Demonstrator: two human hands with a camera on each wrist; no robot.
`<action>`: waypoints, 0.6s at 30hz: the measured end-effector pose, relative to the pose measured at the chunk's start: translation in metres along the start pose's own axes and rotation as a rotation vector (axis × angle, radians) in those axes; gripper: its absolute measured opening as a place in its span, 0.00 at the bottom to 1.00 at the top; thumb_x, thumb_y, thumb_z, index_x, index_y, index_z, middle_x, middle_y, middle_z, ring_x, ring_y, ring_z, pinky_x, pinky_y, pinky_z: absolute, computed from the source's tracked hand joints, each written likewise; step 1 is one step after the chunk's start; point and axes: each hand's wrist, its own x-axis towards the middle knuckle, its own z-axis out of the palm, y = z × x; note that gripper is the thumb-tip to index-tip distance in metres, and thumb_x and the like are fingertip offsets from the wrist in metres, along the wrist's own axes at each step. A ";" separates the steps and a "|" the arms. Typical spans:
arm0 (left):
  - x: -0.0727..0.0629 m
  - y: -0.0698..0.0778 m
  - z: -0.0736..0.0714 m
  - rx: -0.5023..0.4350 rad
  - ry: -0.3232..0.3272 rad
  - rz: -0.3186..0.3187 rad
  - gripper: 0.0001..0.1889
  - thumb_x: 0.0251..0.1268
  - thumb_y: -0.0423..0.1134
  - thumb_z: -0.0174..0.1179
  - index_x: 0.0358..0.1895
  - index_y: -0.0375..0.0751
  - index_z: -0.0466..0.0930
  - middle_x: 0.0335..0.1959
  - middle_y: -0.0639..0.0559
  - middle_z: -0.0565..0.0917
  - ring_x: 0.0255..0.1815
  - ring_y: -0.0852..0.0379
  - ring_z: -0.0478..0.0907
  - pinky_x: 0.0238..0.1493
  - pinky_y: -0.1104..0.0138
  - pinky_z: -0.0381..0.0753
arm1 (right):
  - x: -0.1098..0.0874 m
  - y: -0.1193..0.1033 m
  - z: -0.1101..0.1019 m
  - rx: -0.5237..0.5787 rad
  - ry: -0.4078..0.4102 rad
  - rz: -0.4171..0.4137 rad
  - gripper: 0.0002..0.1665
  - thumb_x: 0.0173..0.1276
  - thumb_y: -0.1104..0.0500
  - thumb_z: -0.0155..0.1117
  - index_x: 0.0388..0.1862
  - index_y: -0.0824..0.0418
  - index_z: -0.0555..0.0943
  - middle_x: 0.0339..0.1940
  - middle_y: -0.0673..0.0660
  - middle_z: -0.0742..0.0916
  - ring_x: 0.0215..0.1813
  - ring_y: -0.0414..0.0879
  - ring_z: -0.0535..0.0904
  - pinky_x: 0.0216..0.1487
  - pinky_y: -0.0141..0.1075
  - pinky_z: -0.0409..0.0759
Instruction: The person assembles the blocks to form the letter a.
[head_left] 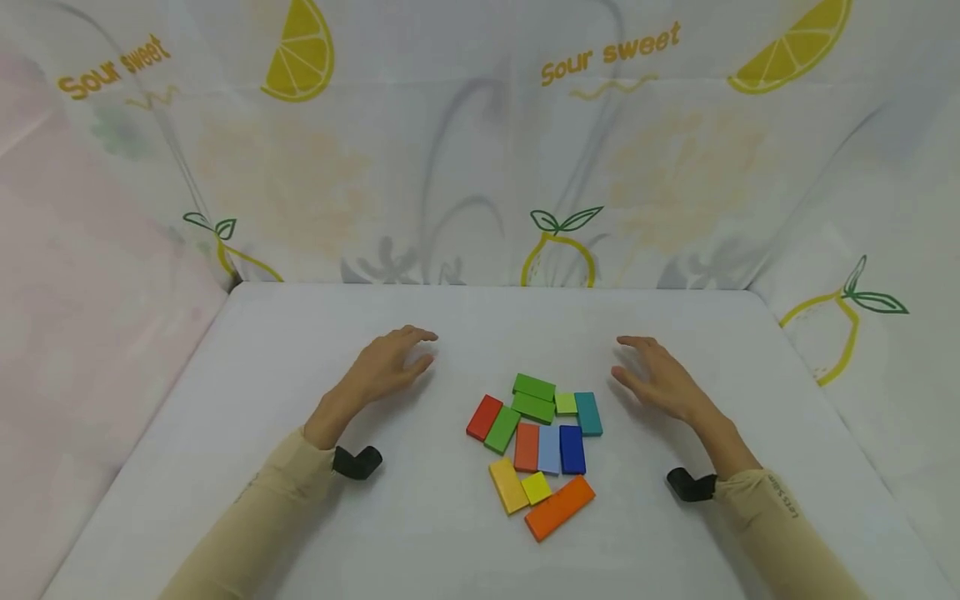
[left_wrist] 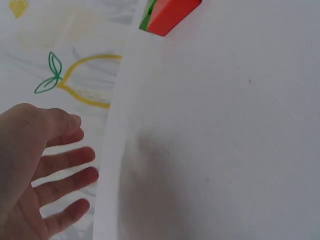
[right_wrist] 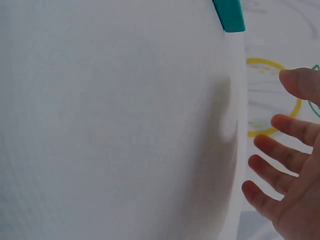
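Observation:
Several coloured blocks lie flat in a loose cluster on the white table. My left hand (head_left: 386,364) hovers left of them, fingers relaxed and holding nothing; a red block (head_left: 484,417) is nearest to it, beside a green block (head_left: 502,429). To the right, my right hand (head_left: 657,379) is held over the table with its fingers spread and nothing in them. The teal block (head_left: 588,414) lies closest to that hand. In the left wrist view the red block (left_wrist: 172,15) shows at the top; in the right wrist view the teal block (right_wrist: 231,15) does.
Between the hands also lie two green blocks (head_left: 534,407), a dark blue block (head_left: 572,450), a light blue block (head_left: 549,450), a yellow cube (head_left: 536,488) and a long orange block (head_left: 560,507). A lemon-print cloth (head_left: 465,167) hangs behind the table's back edge.

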 end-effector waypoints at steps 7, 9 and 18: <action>0.020 0.020 0.009 -0.110 -0.188 0.166 0.15 0.70 0.38 0.53 0.57 0.48 0.77 0.57 0.55 0.78 0.60 0.56 0.73 0.61 0.58 0.74 | -0.007 -0.005 0.007 0.145 -0.042 0.012 0.36 0.70 0.43 0.54 0.69 0.61 0.62 0.69 0.65 0.68 0.71 0.62 0.60 0.68 0.61 0.58; 0.025 0.028 0.013 -0.117 -0.241 0.205 0.15 0.71 0.38 0.51 0.58 0.48 0.76 0.59 0.56 0.77 0.63 0.56 0.72 0.63 0.58 0.72 | -0.010 -0.007 0.009 0.172 -0.044 0.005 0.35 0.70 0.44 0.55 0.69 0.61 0.63 0.69 0.65 0.68 0.70 0.62 0.61 0.68 0.61 0.59; 0.045 0.058 0.030 -0.122 -0.322 0.373 0.15 0.71 0.36 0.51 0.58 0.47 0.76 0.57 0.55 0.78 0.60 0.57 0.74 0.62 0.62 0.74 | -0.023 -0.012 0.018 0.224 -0.038 -0.028 0.33 0.69 0.46 0.57 0.68 0.60 0.64 0.67 0.62 0.72 0.70 0.58 0.63 0.69 0.57 0.59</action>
